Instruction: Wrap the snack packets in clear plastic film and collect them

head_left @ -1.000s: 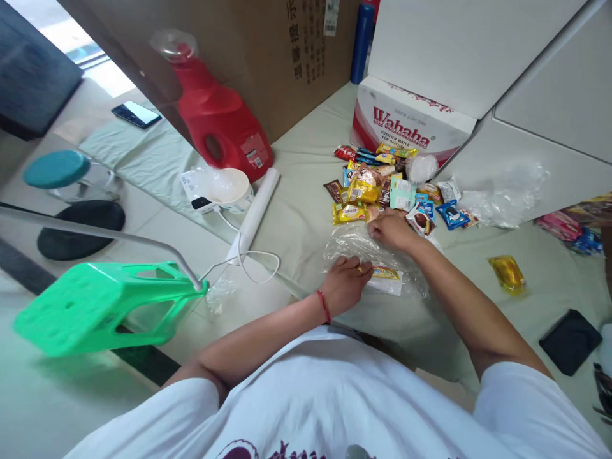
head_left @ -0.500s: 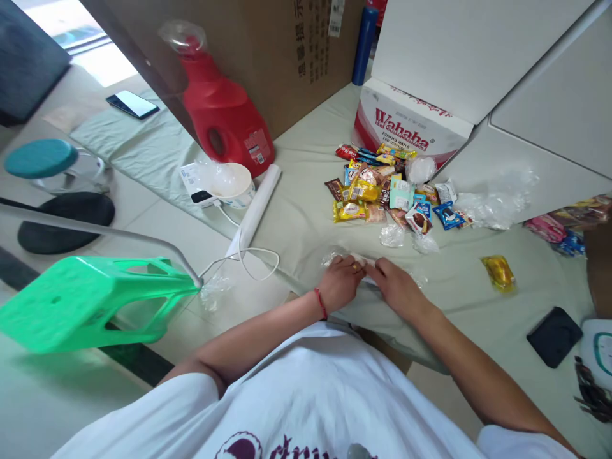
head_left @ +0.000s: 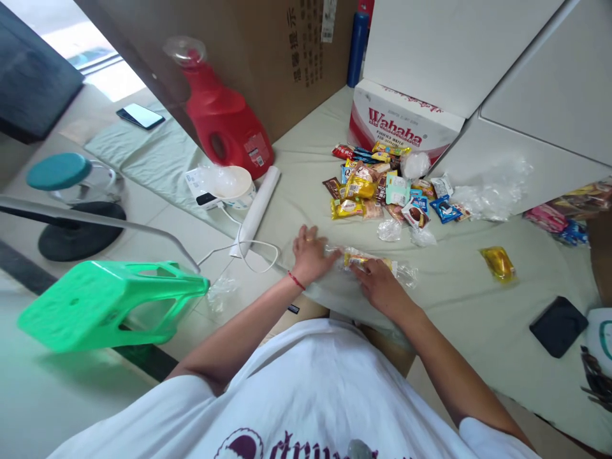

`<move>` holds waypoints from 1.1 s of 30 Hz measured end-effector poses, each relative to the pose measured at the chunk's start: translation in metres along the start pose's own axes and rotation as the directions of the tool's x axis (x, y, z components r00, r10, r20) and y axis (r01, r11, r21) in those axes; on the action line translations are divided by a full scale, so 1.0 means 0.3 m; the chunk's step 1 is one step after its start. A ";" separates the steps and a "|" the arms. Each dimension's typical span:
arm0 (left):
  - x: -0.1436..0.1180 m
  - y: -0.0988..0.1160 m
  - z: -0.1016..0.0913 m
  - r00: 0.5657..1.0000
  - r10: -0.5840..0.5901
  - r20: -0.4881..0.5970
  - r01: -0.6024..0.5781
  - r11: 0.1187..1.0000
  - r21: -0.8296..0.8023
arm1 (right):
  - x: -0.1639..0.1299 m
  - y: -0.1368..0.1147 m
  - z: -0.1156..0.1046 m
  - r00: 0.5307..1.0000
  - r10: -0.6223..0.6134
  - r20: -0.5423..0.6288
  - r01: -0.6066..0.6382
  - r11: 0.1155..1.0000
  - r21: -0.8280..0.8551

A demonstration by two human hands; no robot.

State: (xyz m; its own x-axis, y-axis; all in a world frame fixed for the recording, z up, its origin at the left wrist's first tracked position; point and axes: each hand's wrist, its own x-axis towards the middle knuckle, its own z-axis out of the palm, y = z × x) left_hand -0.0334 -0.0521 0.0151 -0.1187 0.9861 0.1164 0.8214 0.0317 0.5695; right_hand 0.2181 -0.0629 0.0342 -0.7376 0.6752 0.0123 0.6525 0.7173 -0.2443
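A long yellow-wrapped snack (head_left: 358, 260) lies inside a clear plastic bag (head_left: 406, 274) spread on the pale green sheet. My left hand (head_left: 310, 256) is at the left of the bag, fingers spread and holding nothing; its thumb reaches toward the bag's left end. My right hand (head_left: 381, 285) rests over the near side of the snack, fingers stretched out and touching the bag, not gripping it. Beyond the hands is a pile of wrapped snacks (head_left: 359, 187). A crumpled plastic ball (head_left: 389, 229) sits at the pile's near edge.
A Wahaha carton (head_left: 399, 124) stands behind the pile. Loose clear plastic (head_left: 495, 191) and a separate yellow packet (head_left: 498, 264) lie to the right. At left are a red jug (head_left: 229, 121), paper tub (head_left: 241, 188), white cable (head_left: 261, 243) and green stool (head_left: 95, 303).
My hands have moved apart, the left going left and opening. The yellow snack in the clear bag now shows between them. The camera view has shifted slightly.
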 end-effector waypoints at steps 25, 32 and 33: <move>-0.018 0.249 0.115 0.992 -0.107 0.070 0.095 0.983 0.158 | -0.171 0.198 0.048 0.574 0.740 -0.352 -0.687 0.668 0.286; -0.053 0.251 0.176 0.998 0.057 0.040 -0.051 0.988 -0.146 | -0.144 0.135 0.046 0.627 0.747 -0.222 -0.718 0.664 0.208; -0.060 0.259 0.179 0.997 0.077 0.032 -0.068 0.973 -0.221 | -0.146 0.120 0.038 0.615 0.754 -0.231 -0.718 0.656 0.231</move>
State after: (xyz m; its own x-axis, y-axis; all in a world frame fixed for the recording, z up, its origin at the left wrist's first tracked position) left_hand 0.0626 -0.0586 0.0134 -0.0372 0.9903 0.1339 0.6838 -0.0725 0.7261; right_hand 0.2720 -0.0687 0.0138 0.0786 0.9958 0.0471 0.9178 -0.0538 -0.3935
